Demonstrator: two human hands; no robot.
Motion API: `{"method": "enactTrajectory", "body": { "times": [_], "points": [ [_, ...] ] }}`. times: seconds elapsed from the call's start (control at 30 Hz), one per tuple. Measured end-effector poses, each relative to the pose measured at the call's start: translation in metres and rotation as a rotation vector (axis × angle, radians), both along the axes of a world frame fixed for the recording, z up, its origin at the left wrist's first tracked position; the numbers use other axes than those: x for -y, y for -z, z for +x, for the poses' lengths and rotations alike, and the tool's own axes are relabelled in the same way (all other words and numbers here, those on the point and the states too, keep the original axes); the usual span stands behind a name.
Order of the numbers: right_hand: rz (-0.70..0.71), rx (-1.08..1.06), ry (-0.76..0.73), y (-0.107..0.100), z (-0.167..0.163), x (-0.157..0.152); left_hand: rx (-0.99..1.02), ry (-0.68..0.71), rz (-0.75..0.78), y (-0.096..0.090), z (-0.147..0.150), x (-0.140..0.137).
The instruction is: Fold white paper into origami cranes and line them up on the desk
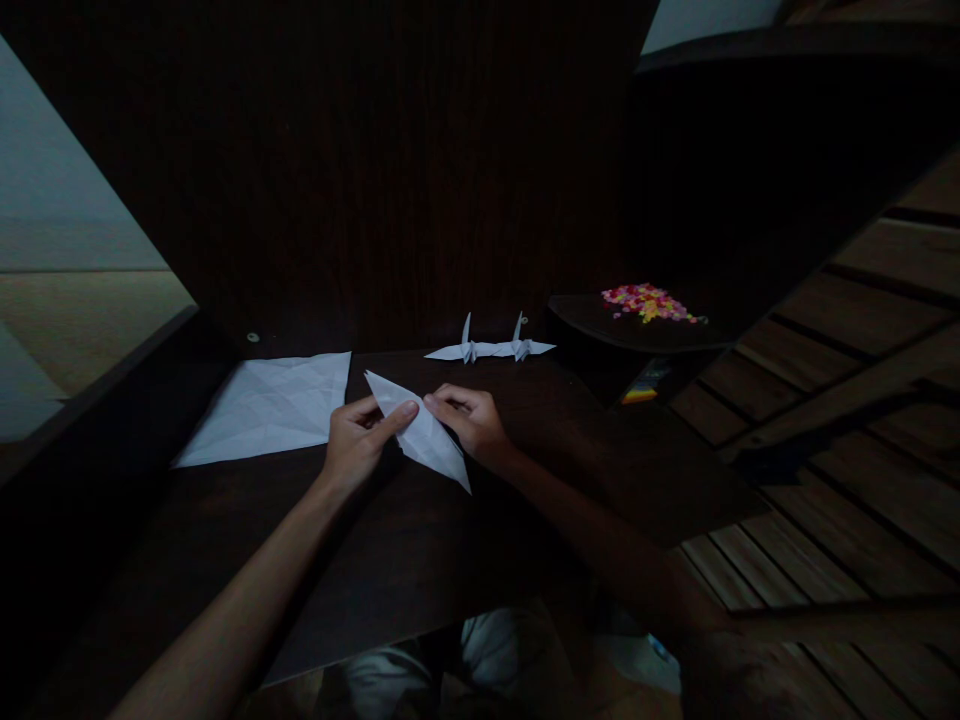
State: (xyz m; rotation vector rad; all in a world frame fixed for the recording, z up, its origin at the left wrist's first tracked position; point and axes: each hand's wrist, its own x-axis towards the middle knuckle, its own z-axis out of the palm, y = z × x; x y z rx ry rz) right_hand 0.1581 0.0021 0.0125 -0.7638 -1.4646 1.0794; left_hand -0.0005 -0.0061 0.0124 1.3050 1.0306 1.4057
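Presently, a dark desk (360, 590) in dim light

The desk fills the middle of the frame, and its high back panel (412, 180) rises up to the top edge; at the right side of the frame one sees slatted wood (855, 360); a rounded shelf (581, 322) stands out right of centre; a creased white sheet (277, 405) lies on the desk, left of centre; near the centre of the frame is the folded paper (429, 440), a long diamond which slants from upper left down to lower right; the left hand (356, 437) is closed on it, with the thumb upon its face and the fingers going behind; the right hand (476, 425) is also closed on it, pinching the upper right edge between thumb and curled fingers; just above centre stand two paper cranes (491, 350), side by side; the smallest things, many coloured pieces (649, 303), rest in a cluster on the rounded shelf.
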Motion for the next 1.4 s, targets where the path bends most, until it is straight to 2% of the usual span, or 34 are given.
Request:
{"method": "enactTrajectory", "body": {
  "times": [0.13,0.3,0.97,1.17,1.27,1.4],
  "points": [
    [-0.111,-0.073,-0.124,0.004,0.001,-0.005,0.060,0.037,-0.010,0.003,0.000,-0.001],
    [-0.205,-0.140,-0.178,0.012,0.000,-0.009,0.103,0.067,-0.032,0.002,0.000,0.001],
    [-0.160,-0.085,-0.129,0.004,0.000,-0.005,0.113,0.115,-0.076,0.004,0.000,0.002],
    [-0.105,-0.060,-0.119,0.003,0.001,-0.005,0.098,0.120,-0.077,0.006,0.000,0.000],
    [-0.071,-0.039,-0.096,0.003,0.001,-0.006,0.086,0.099,-0.074,0.006,0.000,0.000],
    [-0.053,-0.019,-0.019,0.006,-0.002,-0.006,0.081,-0.003,-0.039,0.004,0.001,0.000]
  ]
}}
